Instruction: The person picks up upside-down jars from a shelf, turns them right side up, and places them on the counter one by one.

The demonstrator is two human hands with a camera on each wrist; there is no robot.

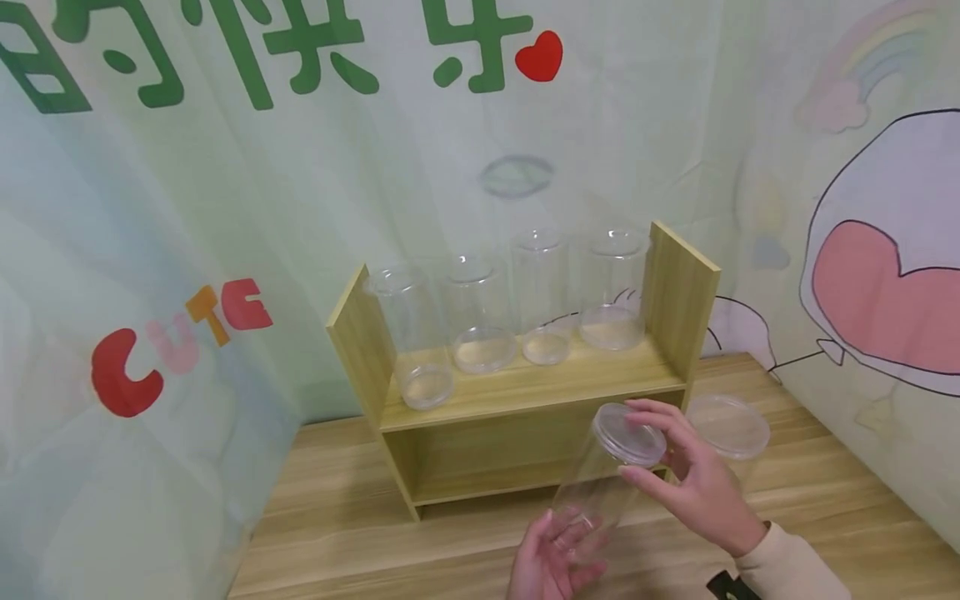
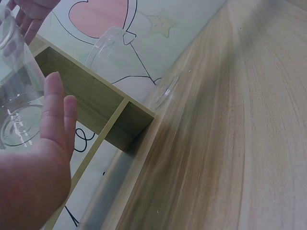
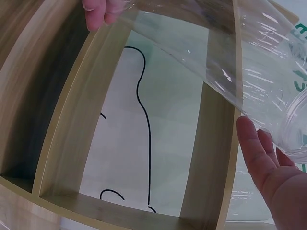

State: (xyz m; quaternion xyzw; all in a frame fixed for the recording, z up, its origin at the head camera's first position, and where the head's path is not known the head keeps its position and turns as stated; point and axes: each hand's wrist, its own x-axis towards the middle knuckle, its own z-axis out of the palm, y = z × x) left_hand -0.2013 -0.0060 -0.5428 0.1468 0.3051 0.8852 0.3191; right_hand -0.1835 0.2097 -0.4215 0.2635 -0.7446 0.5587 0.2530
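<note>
Leaning with its upper end to the right, the clear jar is held in front of the wooden shelf, above the bench. The left hand grips it near the base, thumb on one side and fingers on the other. The right hand pinches the lid at the top between thumb and fingers. A dark band shows near the beige sleeve on that arm. Just beyond that hand, a wide jar stands on the bench, beside the shelf's right end. Along the upper board stand, left to right, a tall jar, a short jar, a slim jar and an end jar. Behind hangs a pale printed backdrop.
</note>
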